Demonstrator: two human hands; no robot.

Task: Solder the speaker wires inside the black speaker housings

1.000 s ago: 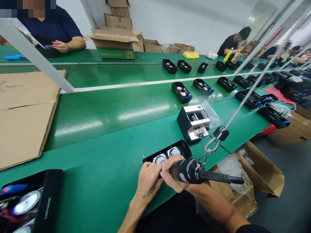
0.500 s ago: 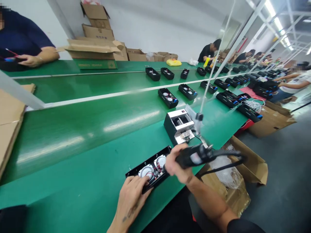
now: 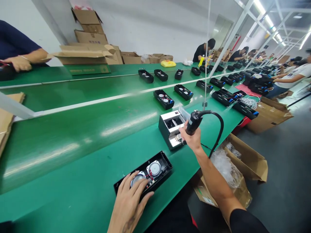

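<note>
A black speaker housing [image 3: 162, 156] lies on the green bench in front of me, its inside facing up. In it sit two round speakers [image 3: 155, 169] with red and black wires. My left hand [image 3: 130, 197] is laid across its left part, fingers over one speaker and thumb along the near wall. An electric screwdriver [image 3: 194, 122] with a thick black cable is gripped in my right hand [image 3: 193, 137]. Its lower end is at the front of a white and black screw feeder [image 3: 171, 127]; my fingers hide the tip.
A conveyor belt [image 3: 85, 129] beyond the bench carries several similar black housings [image 3: 164, 98]. Cardboard boxes [image 3: 247, 158] with plastic wrap stand below on the right. A co-worker's hand [image 3: 20, 63] shows at the far left, and other people sit along the line.
My right hand has lifted the screwdriver from beside the speaker housing up to the screw feeder, bringing it more upright. The housing has shifted slightly left and nearer under my left hand.
</note>
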